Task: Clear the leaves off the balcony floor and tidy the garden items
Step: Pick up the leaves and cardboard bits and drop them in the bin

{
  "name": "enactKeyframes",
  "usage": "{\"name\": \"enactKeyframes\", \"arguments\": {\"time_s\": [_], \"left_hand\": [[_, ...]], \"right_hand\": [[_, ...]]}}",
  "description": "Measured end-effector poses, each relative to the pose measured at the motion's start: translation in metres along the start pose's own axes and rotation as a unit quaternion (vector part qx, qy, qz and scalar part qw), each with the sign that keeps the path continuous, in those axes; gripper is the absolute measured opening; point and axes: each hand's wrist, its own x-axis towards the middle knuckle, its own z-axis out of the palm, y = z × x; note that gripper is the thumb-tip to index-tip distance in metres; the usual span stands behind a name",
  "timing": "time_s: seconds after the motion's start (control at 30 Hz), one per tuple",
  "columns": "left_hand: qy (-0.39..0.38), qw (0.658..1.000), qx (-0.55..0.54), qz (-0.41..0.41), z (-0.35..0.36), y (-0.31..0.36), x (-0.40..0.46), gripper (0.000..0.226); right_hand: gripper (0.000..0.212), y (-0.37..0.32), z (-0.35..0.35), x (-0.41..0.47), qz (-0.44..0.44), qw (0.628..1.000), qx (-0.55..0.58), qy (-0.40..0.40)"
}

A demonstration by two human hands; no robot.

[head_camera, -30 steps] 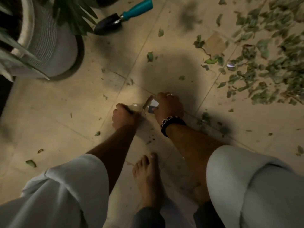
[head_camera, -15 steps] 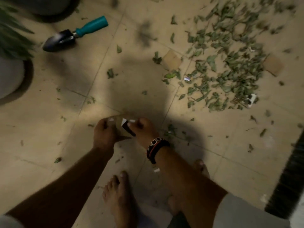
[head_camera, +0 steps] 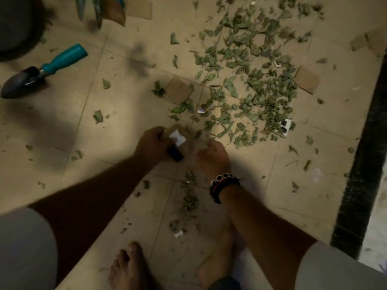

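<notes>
1. Head view: a beige tiled balcony floor point(head_camera: 62, 126) in dim light, with a shadow across its middle and a dark strip point(head_camera: 364, 164) along the right edge.
2. No brand, label or writing can be read anywhere; the white patches on the scraps are too blurred to tell.
3. The leaves point(head_camera: 247, 80) are small, green and curled, lying in a loose heap on the floor at upper right, with strays scattered to the left and a thin trail point(head_camera: 189, 197) between the forearms.
4. Brown cardboard pieces lie among them: one point(head_camera: 179, 90) at the heap's left edge, one point(head_camera: 306, 79) at its right.
5. A trowel point(head_camera: 41, 71) with a teal handle and dark blade lies flat at upper left, well apart from the heap, near a dark round pot base point(head_camera: 18, 28).
6. The left hand point(head_camera: 151, 143) is curled, its fingers gripping a small dark object point(head_camera: 175, 154) and the edge of a brown cardboard scrap point(head_camera: 184, 135) bearing a white patch.
7. The right hand point(head_camera: 212, 156), with a beaded bracelet point(head_camera: 222, 185) on its wrist, is beside the same scrap; blur hides whether its fingers pinch it, so I cannot tell.
8. Both hands are low over the floor, just below the heap.
9. Two bare feet point(head_camera: 127, 266) stand at the bottom, between light-coloured sleeves point(head_camera: 25, 248).
</notes>
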Motion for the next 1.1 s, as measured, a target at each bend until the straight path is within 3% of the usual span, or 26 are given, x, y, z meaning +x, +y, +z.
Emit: {"name": "enactKeyframes", "arguments": {"time_s": [0.1,0.17,0.23,0.33,0.43,0.5,0.6,0.73,0.8,0.9,1.0,1.1], "left_hand": [[0.053,0.980,0.151,0.117,-0.002,0.032,0.050,0.031],[0.106,0.922,0.301,0.220,0.001,0.052,0.086,0.034],[0.110,0.897,0.381,0.192,0.006,0.070,0.112,0.040],[0.054,0.899,0.431,0.061,0.018,0.083,0.126,0.049],[0.085,0.915,0.391,0.057,0.033,0.084,0.119,0.042],[0.107,0.926,0.358,0.057,0.039,0.082,0.112,0.040],[0.106,0.940,0.316,0.071,0.039,0.089,0.105,0.043],[0.055,0.961,0.246,0.113,0.044,0.099,0.095,0.058],[0.051,0.975,0.186,0.109,0.051,0.105,0.092,0.057],[0.030,0.985,0.151,0.072,0.063,0.112,0.094,0.059],[-0.032,0.961,0.249,0.117,0.076,0.117,0.099,0.058],[-0.055,0.914,0.373,0.152,0.085,0.119,0.106,0.070]], "right_hand": [[0.033,0.013,-0.056,0.027,-0.005,0.984,0.053,0.168],[0.039,0.024,-0.094,0.049,-0.022,0.966,-0.048,0.254],[0.057,0.027,-0.127,0.072,-0.004,0.943,-0.167,0.288],[0.089,0.019,-0.165,0.105,0.051,0.948,-0.204,0.240],[0.118,-0.002,-0.173,0.130,0.069,0.972,-0.172,0.143],[0.125,-0.015,-0.169,0.144,0.072,0.974,-0.198,0.082],[0.113,-0.018,-0.154,0.152,0.084,0.949,-0.302,0.036],[0.055,-0.003,-0.141,0.142,-0.055,0.923,-0.355,0.137],[0.039,0.005,-0.143,0.139,-0.104,0.910,-0.375,0.139],[0.041,0.011,-0.156,0.140,-0.161,0.907,-0.378,0.093],[0.059,0.008,-0.181,0.145,-0.248,0.885,-0.393,0.034],[0.070,-0.003,-0.213,0.164,-0.252,0.891,-0.366,0.093]]}}
